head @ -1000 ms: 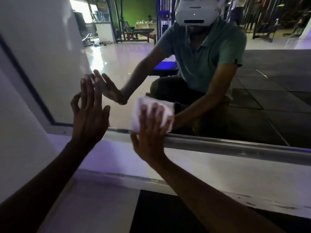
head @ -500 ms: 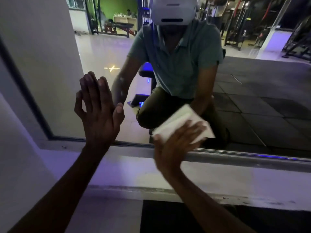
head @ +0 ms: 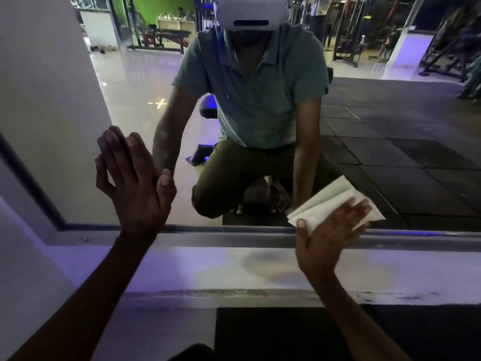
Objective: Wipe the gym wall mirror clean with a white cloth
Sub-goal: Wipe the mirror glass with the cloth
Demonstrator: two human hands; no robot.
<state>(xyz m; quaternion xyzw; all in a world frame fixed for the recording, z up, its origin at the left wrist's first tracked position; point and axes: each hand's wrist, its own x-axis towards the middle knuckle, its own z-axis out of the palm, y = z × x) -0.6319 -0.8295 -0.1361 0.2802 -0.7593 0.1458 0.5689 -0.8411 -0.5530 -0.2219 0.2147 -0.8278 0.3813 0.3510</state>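
Leftmost, a pale grey wall panel (head: pixel 39 100) beside the dark left edge of the large frameless gym wall mirror (head: pixel 390 142). Next, left hand (head: pixel 132 183) flat against the glass low down, fingers straight and together, thumb out to the side, holding nothing. Reflected in the centre, a crouching person in a grey-green polo shirt and olive trousers. Below, a silvery metal bottom rail (head: pixel 234 237) along the mirror's lower edge, then a white painted ledge (head: pixel 208 269) with a brownish stain, and a black rubber floor mat (head: pixel 273 334) nearest the camera. Further right, right hand (head: pixel 330 230) with fingers spread and straight, pressing a folded white cloth (head: pixel 330 201) onto the mirror's lowest strip, just above the rail. Hands well apart. No containers visible.
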